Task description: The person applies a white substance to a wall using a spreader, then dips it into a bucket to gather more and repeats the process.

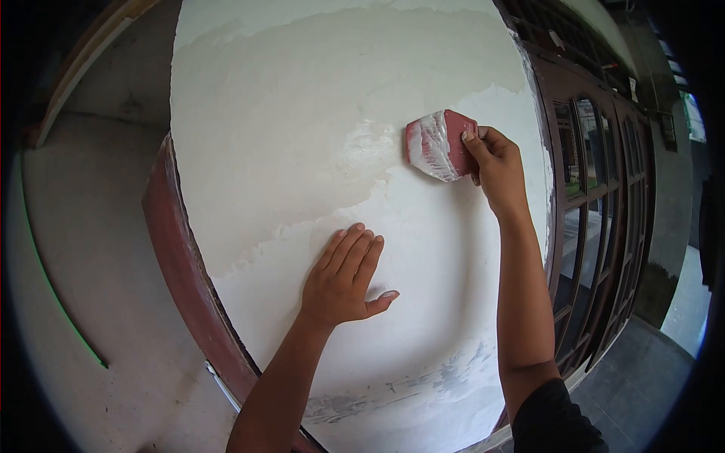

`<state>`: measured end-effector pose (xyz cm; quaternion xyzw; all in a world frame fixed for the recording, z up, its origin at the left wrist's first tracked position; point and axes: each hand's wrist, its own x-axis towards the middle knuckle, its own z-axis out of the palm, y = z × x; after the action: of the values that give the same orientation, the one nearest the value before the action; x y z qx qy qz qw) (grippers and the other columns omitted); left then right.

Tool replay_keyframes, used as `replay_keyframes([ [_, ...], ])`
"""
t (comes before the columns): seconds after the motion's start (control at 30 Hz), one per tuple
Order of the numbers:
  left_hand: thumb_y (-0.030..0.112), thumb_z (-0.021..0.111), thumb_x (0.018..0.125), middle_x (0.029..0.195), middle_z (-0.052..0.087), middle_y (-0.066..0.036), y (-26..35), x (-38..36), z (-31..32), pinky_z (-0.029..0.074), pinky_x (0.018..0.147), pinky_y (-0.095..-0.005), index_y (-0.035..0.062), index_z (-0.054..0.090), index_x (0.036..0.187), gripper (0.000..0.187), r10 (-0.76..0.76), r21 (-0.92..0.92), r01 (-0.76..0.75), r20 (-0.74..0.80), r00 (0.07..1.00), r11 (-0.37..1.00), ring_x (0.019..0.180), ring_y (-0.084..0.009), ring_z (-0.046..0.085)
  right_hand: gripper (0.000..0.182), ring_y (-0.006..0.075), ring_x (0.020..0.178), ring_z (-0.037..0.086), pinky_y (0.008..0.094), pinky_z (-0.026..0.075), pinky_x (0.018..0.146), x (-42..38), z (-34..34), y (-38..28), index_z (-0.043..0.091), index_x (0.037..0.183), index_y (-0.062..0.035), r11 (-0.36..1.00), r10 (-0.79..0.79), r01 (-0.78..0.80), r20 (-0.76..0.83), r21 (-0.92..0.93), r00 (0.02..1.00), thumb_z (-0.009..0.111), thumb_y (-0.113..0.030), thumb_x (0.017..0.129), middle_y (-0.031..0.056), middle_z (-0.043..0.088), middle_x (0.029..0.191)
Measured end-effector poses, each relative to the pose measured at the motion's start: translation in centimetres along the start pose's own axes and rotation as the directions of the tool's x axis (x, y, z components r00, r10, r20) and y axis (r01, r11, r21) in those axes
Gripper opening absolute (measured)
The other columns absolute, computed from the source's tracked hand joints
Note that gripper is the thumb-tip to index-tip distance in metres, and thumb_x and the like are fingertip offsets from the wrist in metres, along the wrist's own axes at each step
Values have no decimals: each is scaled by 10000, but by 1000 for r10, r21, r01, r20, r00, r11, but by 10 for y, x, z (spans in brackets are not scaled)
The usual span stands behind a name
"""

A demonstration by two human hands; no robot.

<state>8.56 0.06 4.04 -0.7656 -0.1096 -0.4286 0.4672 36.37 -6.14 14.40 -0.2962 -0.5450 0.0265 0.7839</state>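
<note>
My right hand (pixel 495 162) grips a red putty scraper (pixel 445 145) by its right side, thumb on the near face. White putty is smeared over the left half of the scraper's blade, which is held up close to the wall panel (pixel 302 136). Lower and to the left, my left hand (pixel 343 275) lies flat on the panel, fingers pointing up and thumb spread to the right. A whitish smudge shows on that thumb. The panel has a damp-looking greyish coat above and a whiter area below, with a wet, shiny patch left of the scraper.
Dark brown doors with glass panes (pixel 593 196) stand to the right of the panel. A reddish-brown board (pixel 185 249) runs along its left edge. Grey patchy streaks (pixel 408 389) mark the lower panel. Dark floor tiles (pixel 627 385) lie at the lower right.
</note>
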Motion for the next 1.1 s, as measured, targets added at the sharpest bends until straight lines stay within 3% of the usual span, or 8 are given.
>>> replay_keyframes([
  [0.17, 562, 653, 858, 1297, 625, -167, 0, 0, -2, 391, 1154, -512, -18, 619, 1292, 725, -2, 1, 2, 8, 1000, 1000, 1318, -337, 545, 291, 116, 567, 523, 305, 428, 555, -2, 63, -28, 698, 986, 21, 989, -120, 131, 151, -64, 981, 662, -267, 984, 49, 654, 696],
  [0.3, 550, 672, 848, 1301, 622, -169, -1, 0, -3, 390, 1156, -509, -19, 617, 1292, 724, 1, -3, -1, -1, 1000, 1000, 1320, -337, 544, 299, 149, 604, 579, 332, 468, 601, 10, 61, -6, 708, 987, 33, 938, -155, 153, 17, -311, 988, 663, -263, 976, 80, 679, 706],
  [0.43, 554, 670, 851, 1299, 623, -173, 0, 1, -2, 390, 1157, -503, -17, 617, 1293, 724, -1, -3, 1, -1, 1000, 1000, 1322, -336, 544, 302, 120, 588, 568, 280, 453, 559, 9, 9, 11, 707, 1015, 55, 998, -53, 50, -112, -32, 992, 642, -239, 995, 60, 678, 719],
  [0.57, 568, 647, 863, 1296, 624, -174, 0, 0, -2, 389, 1158, -499, -16, 618, 1290, 724, 1, 6, -1, 8, 1000, 1000, 1323, -334, 546, 293, 70, 507, 453, 237, 350, 478, -3, 24, -6, 702, 1004, 51, 990, -12, 14, -14, 140, 1000, 635, -234, 1003, 22, 623, 687],
  [0.7, 575, 628, 876, 1298, 624, -170, -1, 0, -2, 388, 1158, -500, -16, 618, 1291, 721, 2, 16, -2, 12, 1000, 1000, 1323, -333, 547, 289, 134, 529, 519, 313, 431, 523, -17, 80, -24, 705, 980, 34, 992, -110, 118, 190, -35, 976, 654, -251, 982, 67, 649, 684],
  [0.87, 576, 623, 881, 1287, 630, -171, -1, 0, -3, 388, 1158, -500, -15, 624, 1281, 714, 8, 24, -8, 1, 1000, 1000, 1321, -334, 549, 306, 157, 580, 581, 326, 472, 580, -5, 51, 15, 718, 1021, 44, 951, -159, 155, 5, -266, 987, 663, -253, 975, 110, 674, 683],
  [0.97, 575, 624, 881, 1279, 634, -171, 1, 0, -2, 387, 1159, -499, -16, 630, 1273, 709, 9, 25, -9, -4, 1000, 1000, 1319, -335, 550, 284, 104, 633, 600, 282, 480, 594, 3, 5, 33, 717, 1047, 52, 989, -106, 92, -112, -118, 988, 653, -221, 996, 67, 711, 761],
  [1.1, 579, 620, 882, 1279, 635, -171, -1, 1, -1, 383, 1162, -498, -16, 624, 1282, 717, 8, 12, -8, -4, 1000, 1000, 1317, -336, 552, 296, 87, 633, 568, 267, 455, 587, -12, 4, 6, 706, 1048, 53, 999, -10, 10, 8, 36, 1000, 649, -235, 1006, 39, 696, 759],
])
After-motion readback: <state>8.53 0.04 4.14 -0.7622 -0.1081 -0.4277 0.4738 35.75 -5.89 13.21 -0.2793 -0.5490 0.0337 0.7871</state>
